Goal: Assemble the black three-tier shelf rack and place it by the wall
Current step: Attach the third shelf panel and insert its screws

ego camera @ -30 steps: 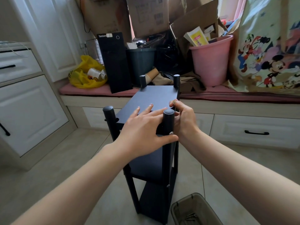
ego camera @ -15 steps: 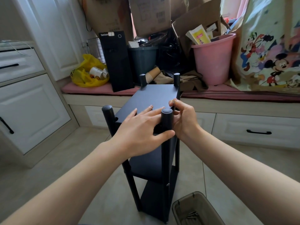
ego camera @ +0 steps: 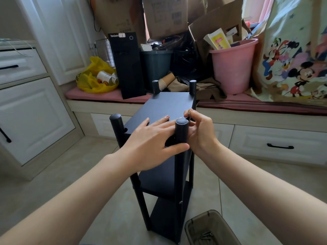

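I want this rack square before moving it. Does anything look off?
Yes: the near-left post stands apart from the top shelf; the shelf's corner notch shows open beside it, so that corner seems unfastened. The right hand pinches a small metal piece at the right edge.

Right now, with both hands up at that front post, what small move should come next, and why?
Probably turn the small metal piece pinched in the right hand into the right edge of the top shelf. The left hand presses flat on that shelf, thumb across the near right post, bracing it; a screw head already shows lower down.
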